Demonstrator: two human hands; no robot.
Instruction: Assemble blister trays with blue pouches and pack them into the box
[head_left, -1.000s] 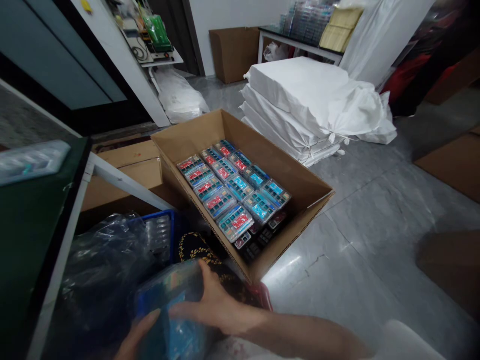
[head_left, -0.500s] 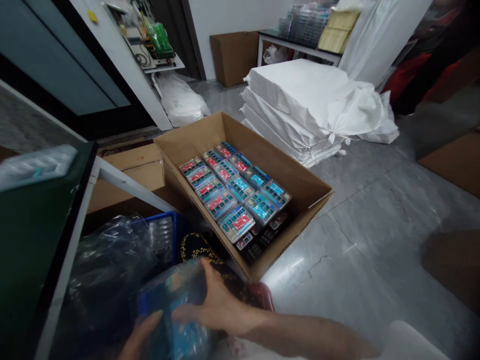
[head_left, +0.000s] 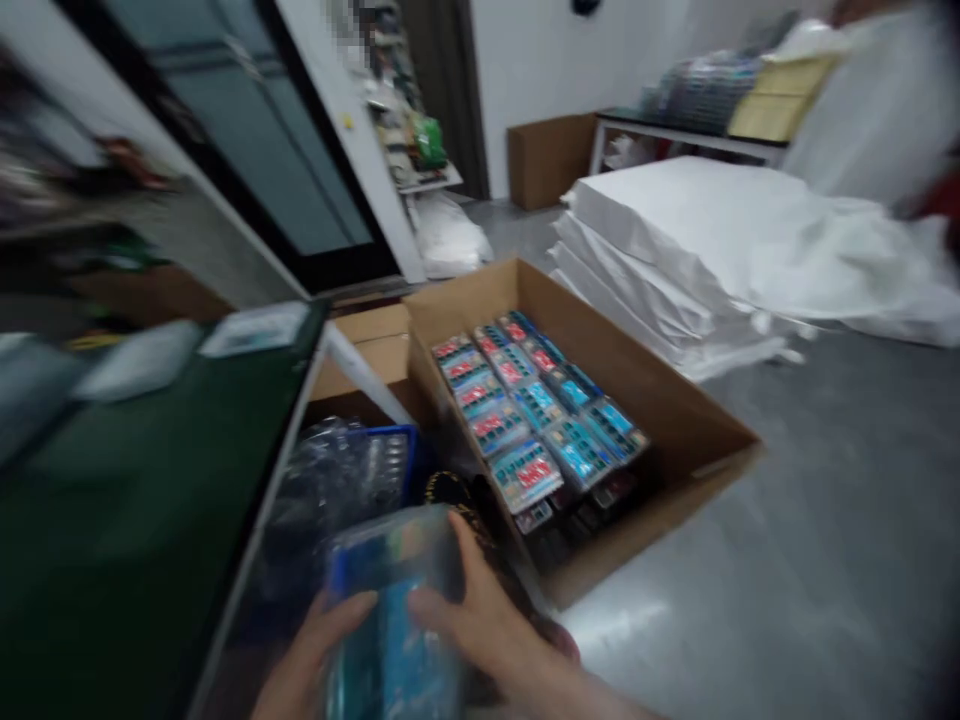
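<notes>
Low in front of me, my left hand point(head_left: 315, 645) and my right hand point(head_left: 484, 610) grip a clear plastic pack point(head_left: 397, 640) with blue contents from its two sides. Both thumbs press on its upper face, and motion blurs its details. Just beyond stands an open cardboard box point(head_left: 660, 535), holding rows of similar clear packs point(head_left: 536, 395) with red or light-blue middles. Beneath those rows, darker packs show near the box's front corner.
At left is a green-topped table point(head_left: 142, 520) carrying plastic-wrapped packs point(head_left: 255, 330). Under its edge sits a blue crate point(head_left: 411, 460) with clear plastic point(head_left: 315, 500). White wrapped bundles point(head_left: 675, 220) are stacked beyond the box on the grey floor point(head_left: 825, 560).
My view has swung left, so the box appears further right and more of the green table shows. Both hands still hold the pack, which now looks more upright.
</notes>
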